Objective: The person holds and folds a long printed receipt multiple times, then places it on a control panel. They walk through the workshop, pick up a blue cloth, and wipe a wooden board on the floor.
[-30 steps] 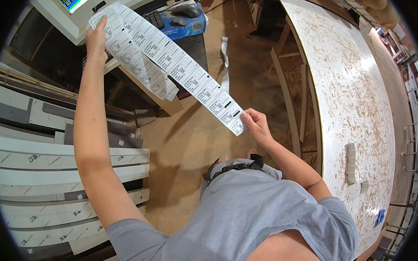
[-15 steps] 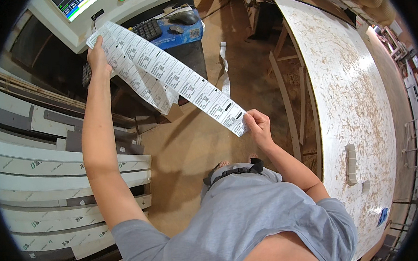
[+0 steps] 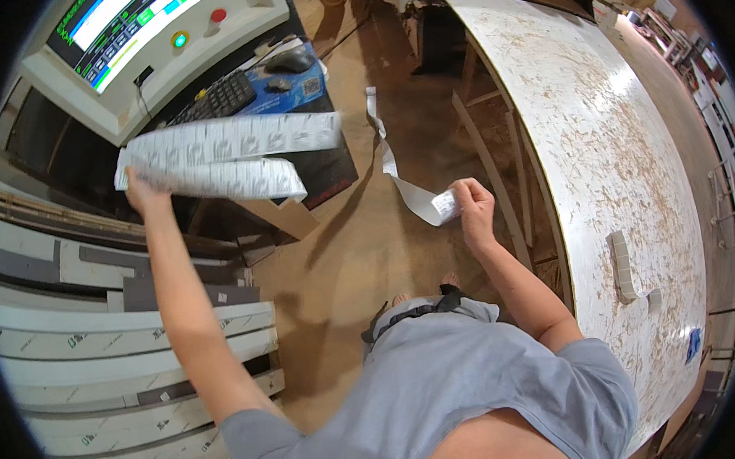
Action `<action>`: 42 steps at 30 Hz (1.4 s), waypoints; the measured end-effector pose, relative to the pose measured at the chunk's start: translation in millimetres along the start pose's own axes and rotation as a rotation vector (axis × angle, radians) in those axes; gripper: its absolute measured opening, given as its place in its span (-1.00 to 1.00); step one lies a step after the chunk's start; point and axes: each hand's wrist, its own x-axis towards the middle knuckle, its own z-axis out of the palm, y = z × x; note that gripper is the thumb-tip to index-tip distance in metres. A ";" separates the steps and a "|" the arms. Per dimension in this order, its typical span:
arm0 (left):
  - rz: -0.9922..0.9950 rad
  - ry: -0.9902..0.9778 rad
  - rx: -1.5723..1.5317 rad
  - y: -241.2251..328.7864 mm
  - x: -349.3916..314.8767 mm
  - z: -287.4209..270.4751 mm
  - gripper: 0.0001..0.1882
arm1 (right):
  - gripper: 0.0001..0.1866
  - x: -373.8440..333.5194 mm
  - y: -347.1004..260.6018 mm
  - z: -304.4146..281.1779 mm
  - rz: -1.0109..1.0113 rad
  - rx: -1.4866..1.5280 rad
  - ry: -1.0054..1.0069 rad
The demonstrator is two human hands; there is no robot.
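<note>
My left hand (image 3: 148, 192), at the left of the frame, is closed around the left end of the printed labels (image 3: 227, 140). They fan out rightward in two blurred runs, one above the other; I cannot tell whether these are one folded length or separate pieces. Behind them, toward the upper left, are a dark keyboard (image 3: 223, 99), a mouse (image 3: 290, 61) and a blue pad (image 3: 288, 95) on a dark table (image 3: 327, 171). A console (image 3: 205, 50) with a lit screen (image 3: 124, 30) fills the upper left corner.

My right hand (image 3: 476, 210), right of centre, has its thumb and fingers pinched together on the end of a narrow pale strip (image 3: 416, 199). Print shows near my grip; the rest sags leftward, then rises, twisted, toward upper centre. I cannot tell whether it touches the brown floor (image 3: 321, 291).

A scuffed white table (image 3: 594, 157) runs down the right side, and pale boards (image 3: 133, 378) lie at lower left.
</note>
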 end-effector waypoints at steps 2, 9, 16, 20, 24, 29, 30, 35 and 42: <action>-0.030 -0.120 0.033 6.4 -13.9 -0.1 -0.67 | -0.80 9.9 1.5 -14.8 -0.010 -0.060 0.002; 0.037 -0.892 0.789 -49.1 -168.3 110.7 -0.86 | -0.76 41.2 -20.2 15.4 0.061 0.189 0.044; 0.310 -0.988 0.794 -116.6 -240.4 139.1 -0.65 | -0.76 8.2 -62.9 77.2 0.203 0.352 -0.174; 0.167 -0.908 0.659 -123.8 -233.1 136.7 -0.69 | -0.76 -14.4 -82.9 86.3 0.126 0.347 -0.247; -0.022 -1.036 0.740 -99.9 -235.2 133.4 -0.89 | -0.79 -26.4 -84.6 86.6 -0.036 0.288 -0.341; -0.068 -1.037 0.625 -45.0 -260.8 135.2 -0.93 | -0.87 -25.4 -83.7 83.7 -0.307 0.167 -0.586; -0.040 -1.053 0.589 -31.5 -263.4 136.8 -0.92 | -0.84 -19.2 -85.1 86.9 -0.501 0.062 -0.637; 0.117 -1.218 0.029 31.5 -255.3 132.1 -0.90 | -0.70 -7.8 -54.8 106.2 -0.750 -0.279 -0.835; 0.386 -0.284 0.231 148.3 -166.1 85.8 -0.70 | -0.76 -12.6 -4.1 98.6 0.118 -0.276 -1.362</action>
